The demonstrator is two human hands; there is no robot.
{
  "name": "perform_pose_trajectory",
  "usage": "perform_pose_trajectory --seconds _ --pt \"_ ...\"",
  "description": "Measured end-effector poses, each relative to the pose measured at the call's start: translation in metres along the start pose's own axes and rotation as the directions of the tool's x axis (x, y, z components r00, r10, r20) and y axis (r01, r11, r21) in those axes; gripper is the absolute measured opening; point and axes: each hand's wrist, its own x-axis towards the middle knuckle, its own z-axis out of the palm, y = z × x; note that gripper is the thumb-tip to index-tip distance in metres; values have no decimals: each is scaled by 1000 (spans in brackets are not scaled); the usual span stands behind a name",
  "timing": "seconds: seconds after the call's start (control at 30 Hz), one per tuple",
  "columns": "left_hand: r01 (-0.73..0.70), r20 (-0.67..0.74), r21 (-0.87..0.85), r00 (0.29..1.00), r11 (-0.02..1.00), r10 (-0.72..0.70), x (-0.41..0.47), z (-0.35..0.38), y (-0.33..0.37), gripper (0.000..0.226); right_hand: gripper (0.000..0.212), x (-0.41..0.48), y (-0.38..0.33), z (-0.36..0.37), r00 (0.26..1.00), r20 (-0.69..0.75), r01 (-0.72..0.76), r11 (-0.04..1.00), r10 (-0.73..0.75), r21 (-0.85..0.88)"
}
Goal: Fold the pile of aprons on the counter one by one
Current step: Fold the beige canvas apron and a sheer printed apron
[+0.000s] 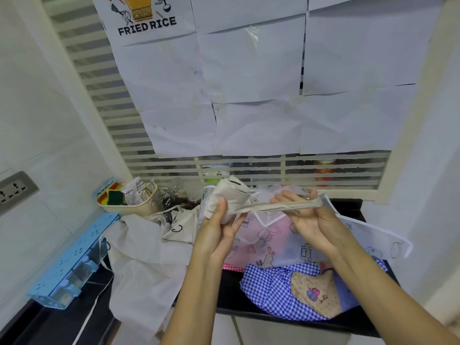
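Left hand (219,232) raised above worktop (230,285), palm toward camera, thumb and fingers gripping rolled beige apron (230,192). Strap (268,207) stretched taut from roll to right hand (308,225), palm up, fingers curled round strap end. Unfolded aprons (144,257) heaped below on worktop. Poster (146,18) upper left reads "FRIED RICE".

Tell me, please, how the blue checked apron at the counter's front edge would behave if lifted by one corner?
Probably floppy: the blue checked apron lies crumpled in soft folds. Likely light: thin-looking cloth. It might slip off, lying at the counter edge.
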Motion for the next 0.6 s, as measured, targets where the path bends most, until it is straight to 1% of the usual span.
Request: perform_pose_trajectory --seconds 0.03,0.07,0.13,0.2,0.23,0.3,0.37,0.43,0.47,0.5,0.53,0.6 --pt "-46 6 118 999 992 46 -2 3 0 33 130 2 -3 -3 998 9 -57 998 57 -39" --pt "-77 49 235 997 969 67 -3 3 -2 33 127 5 -8 -6 992 21 -119 990 121 -73" --pt "-105 136 465 990 879 46 -4 4 -6 29 126 7 -22 -6 969 48 -227 951 242 -208" --pt "-118 205 604 979 789 -11 -7 6 -12 26 128 9 -36 1 924 105 -293 857 368 -424" --pt "-130 227 643 974 755 -26 -7 8 -15 24 126 10 -42 7 891 141 -301 794 431 -529" --pt "-153 239 691 971 707 -24 -7 12 -19 17 119 14 -51 18 825 191 -270 669 531 -693" --pt "-176 255 749 966 639 -33 -3 15 -21 19 110 15 -53 31 805 173 -211 546 567 -811" --pt "-206 308 827 945 523 -115 -3 17 -22 23 112 16 -52 44 840 91 -181 435 535 -882" --pt "-215 321 861 933 462 -164 -4 16 -24 24 115 16 -52 49 869 58 -166 401 491 -901" --pt "-225 334 875 921 428 -199 -5 15 -26 23 118 19 -52 53 906 41 -146 402 422 -904" --pt "-236 350 872 913 428 -210 -8 15 -26 21 114 22 -52 55 942 32 -130 448 335 -885" --pt "-268 393 842 900 469 -190 -13 13 -24 13 91 30 -55 56 981 -41 -152 617 190 -772"
